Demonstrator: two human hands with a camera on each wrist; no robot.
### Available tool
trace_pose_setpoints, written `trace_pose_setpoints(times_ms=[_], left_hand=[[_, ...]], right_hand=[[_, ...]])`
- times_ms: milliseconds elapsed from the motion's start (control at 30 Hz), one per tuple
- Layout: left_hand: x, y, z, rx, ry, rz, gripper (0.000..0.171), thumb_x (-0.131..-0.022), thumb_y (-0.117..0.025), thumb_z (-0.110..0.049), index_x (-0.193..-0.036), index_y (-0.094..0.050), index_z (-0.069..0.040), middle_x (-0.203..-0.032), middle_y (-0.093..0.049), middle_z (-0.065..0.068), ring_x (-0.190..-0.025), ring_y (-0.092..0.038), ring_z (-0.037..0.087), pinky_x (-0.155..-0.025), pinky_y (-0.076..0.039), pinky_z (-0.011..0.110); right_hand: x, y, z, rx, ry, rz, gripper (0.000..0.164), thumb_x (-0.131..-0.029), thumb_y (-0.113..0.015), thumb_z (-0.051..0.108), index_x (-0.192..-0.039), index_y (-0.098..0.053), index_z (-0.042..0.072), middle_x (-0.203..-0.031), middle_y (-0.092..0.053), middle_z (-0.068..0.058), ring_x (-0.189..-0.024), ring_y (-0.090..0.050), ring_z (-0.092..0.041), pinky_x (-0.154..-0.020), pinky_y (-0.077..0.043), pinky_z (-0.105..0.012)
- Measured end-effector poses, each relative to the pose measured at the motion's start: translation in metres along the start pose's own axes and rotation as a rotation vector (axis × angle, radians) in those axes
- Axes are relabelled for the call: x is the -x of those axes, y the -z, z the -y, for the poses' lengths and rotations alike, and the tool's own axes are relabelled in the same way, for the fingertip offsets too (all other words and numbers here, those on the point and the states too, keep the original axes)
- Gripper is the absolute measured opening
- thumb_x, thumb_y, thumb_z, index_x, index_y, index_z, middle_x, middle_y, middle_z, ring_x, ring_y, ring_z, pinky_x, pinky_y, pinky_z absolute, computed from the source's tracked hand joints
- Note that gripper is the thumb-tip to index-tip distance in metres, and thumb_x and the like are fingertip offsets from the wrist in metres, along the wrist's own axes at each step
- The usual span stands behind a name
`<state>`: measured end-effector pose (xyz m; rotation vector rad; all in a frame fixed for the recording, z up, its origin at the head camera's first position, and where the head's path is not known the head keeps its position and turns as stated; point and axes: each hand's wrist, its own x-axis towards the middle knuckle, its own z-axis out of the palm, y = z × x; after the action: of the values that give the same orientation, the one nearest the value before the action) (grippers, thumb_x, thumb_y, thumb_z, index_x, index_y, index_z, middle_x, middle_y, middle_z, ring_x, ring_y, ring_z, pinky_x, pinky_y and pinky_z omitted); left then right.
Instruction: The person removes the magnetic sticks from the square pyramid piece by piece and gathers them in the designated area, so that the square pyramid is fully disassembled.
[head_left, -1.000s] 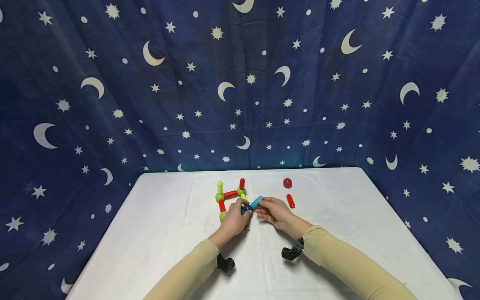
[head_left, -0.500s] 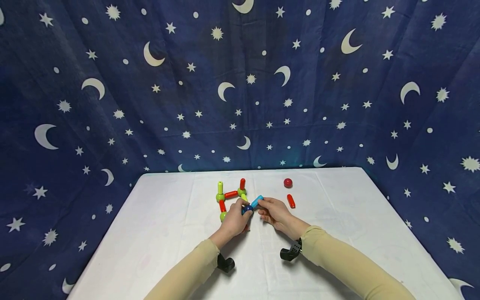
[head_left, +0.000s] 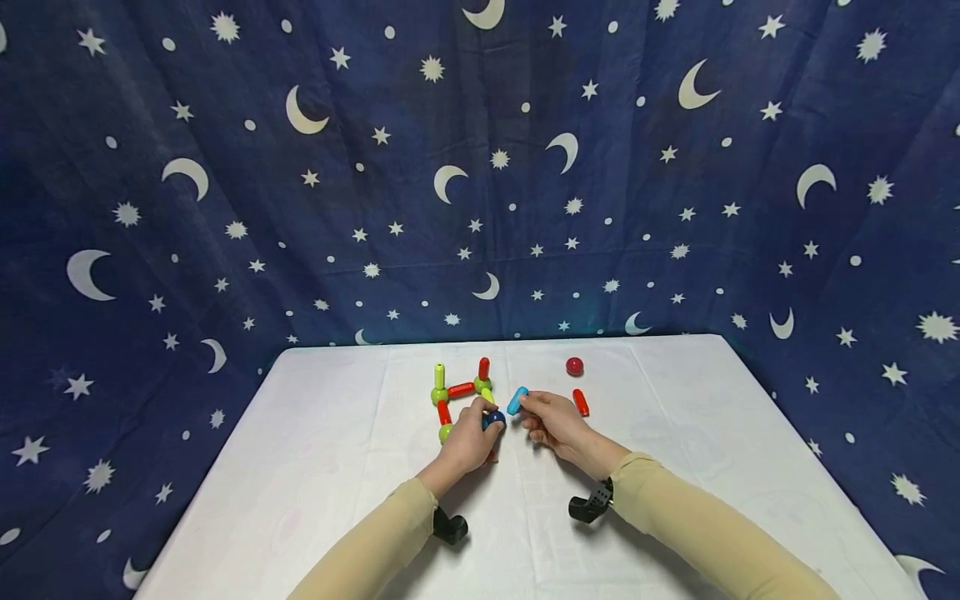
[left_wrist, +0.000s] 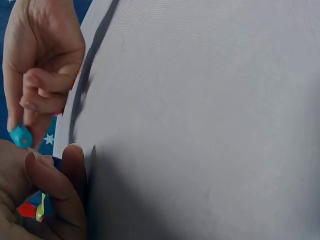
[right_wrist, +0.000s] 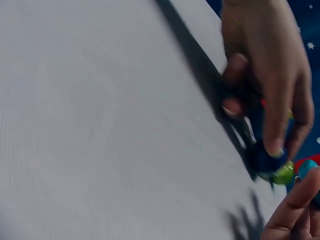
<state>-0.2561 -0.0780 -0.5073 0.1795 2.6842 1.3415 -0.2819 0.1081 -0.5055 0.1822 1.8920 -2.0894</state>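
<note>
My left hand (head_left: pixel 469 437) holds a dark blue ball (head_left: pixel 496 419) between thumb and fingers, at the near right side of a construction of rods and balls. That construction has lime-green balls (head_left: pixel 439 396), red rods (head_left: pixel 461 389) and lime rods (head_left: pixel 439 375); the left hand covers part of it. Just right of the ball, my right hand (head_left: pixel 559 425) pinches a light blue rod (head_left: pixel 517 401) by its side, tilted, with a small gap to the ball. In the left wrist view the light blue rod (left_wrist: pixel 21 136) shows its end. The right wrist view has the dark blue ball (right_wrist: pixel 268 159) under the left fingertips.
A red ball (head_left: pixel 574 367) lies beyond the right hand, and a loose red rod (head_left: pixel 581 402) lies nearer to it. All stands on a white-covered table (head_left: pixel 360 517). Behind hangs a dark blue curtain (head_left: pixel 405 100) with moons and stars.
The light blue rod, which earlier met the dark blue ball, is now apart from it and tilted more steeply. My right hand has shifted slightly; the left keeps its place.
</note>
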Motion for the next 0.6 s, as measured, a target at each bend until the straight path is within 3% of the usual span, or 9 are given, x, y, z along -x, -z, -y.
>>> trace_pose_setpoints(times_ms=[167, 367, 600], left_hand=[[0.000, 0.004, 0.004, 0.003, 0.008, 0.050, 0.034, -0.105, -0.061, -0.024, -0.135, -0.051, -0.012, -0.120, -0.049, 0.022, -0.052, -0.062, 0.017, -0.049, -0.053, 0.028], [0.003, 0.013, 0.010, -0.017, -0.041, 0.123, 0.034, -0.104, -0.061, -0.024, -0.134, -0.052, -0.011, -0.125, -0.050, 0.019, -0.060, -0.063, 0.016, -0.058, -0.054, 0.031], [0.007, 0.026, 0.019, -0.014, -0.108, 0.199, 0.028, -0.101, -0.066, -0.029, -0.124, -0.057, -0.015, -0.115, -0.057, 0.007, -0.070, -0.063, 0.017, -0.063, -0.054, 0.033]], right_hand=[[0.004, 0.025, 0.019, 0.029, 0.048, 0.008, 0.042, -0.104, -0.064, 0.024, -0.135, -0.057, -0.005, -0.094, -0.068, -0.012, -0.066, -0.060, -0.009, -0.055, -0.050, -0.020], [0.005, 0.075, 0.039, 0.116, 0.065, -0.055, 0.052, -0.103, -0.065, 0.025, -0.142, -0.049, -0.005, -0.096, -0.066, -0.007, -0.068, -0.059, -0.008, -0.057, -0.051, -0.020], [0.003, 0.126, 0.045, 0.447, 0.017, -0.122, 0.053, -0.103, -0.064, 0.027, -0.142, -0.050, -0.006, -0.093, -0.062, -0.008, -0.069, -0.055, -0.014, -0.060, -0.052, -0.026]])
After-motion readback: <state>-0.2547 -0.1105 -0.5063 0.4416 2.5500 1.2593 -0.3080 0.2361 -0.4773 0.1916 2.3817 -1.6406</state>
